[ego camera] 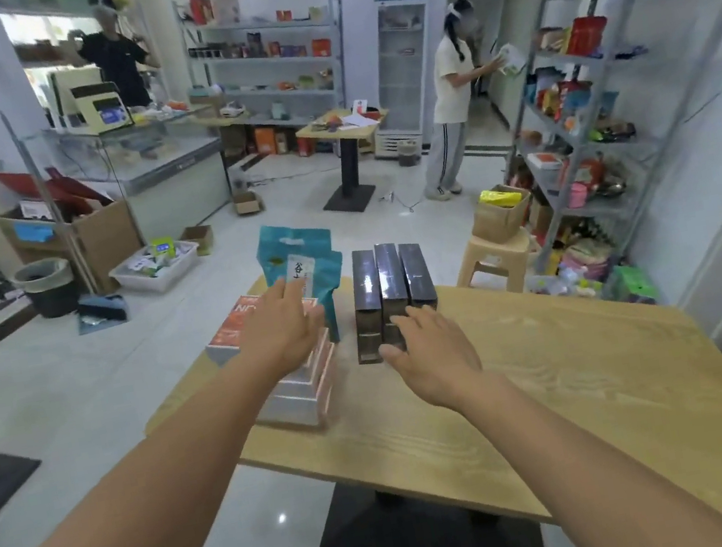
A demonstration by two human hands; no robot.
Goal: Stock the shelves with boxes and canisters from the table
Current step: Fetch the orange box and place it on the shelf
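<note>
On the wooden table point(561, 382) stand three tall dark boxes point(387, 283) side by side. A stack of flat orange-and-white boxes point(301, 385) lies to their left, with teal pouches point(298, 255) standing behind it. My left hand point(284, 330) hovers over the orange stack with fingers spread and holds nothing. With its fingers loosely extended, my right hand point(431, 352) reaches the near lower ends of the dark boxes; a grip is not visible. Metal shelves point(599, 101) filled with goods stand at the right.
A beige stool point(496, 259) carrying a cardboard box point(500, 210) stands beyond the table's right corner. A person point(449, 98) works at the right shelves, another stands behind the counter point(136, 158). A small table point(343, 131), a bin point(45, 285) and a white tray point(155, 268) are on the floor.
</note>
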